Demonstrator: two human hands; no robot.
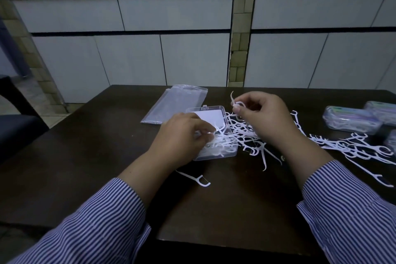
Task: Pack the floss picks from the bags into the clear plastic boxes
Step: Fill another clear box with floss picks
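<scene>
An open clear plastic box (229, 152) lies mid-table, its lid (209, 114) tipped back with a white card in it. White floss picks fill part of the box. My left hand (182, 133) sits over the box's left side, fingertips pinching picks inside it. My right hand (261, 118) hovers above a loose pile of floss picks (246, 133) and pinches one floss pick (235, 103) between thumb and finger. An empty clear bag (171, 103) lies flat behind the box.
More picks (364, 148) are scattered to the right. Closed filled boxes (351, 120) stand at the right edge. One stray pick (197, 179) lies near the left wrist. The dark table (225, 210) ends close to my body; a tiled wall rises behind.
</scene>
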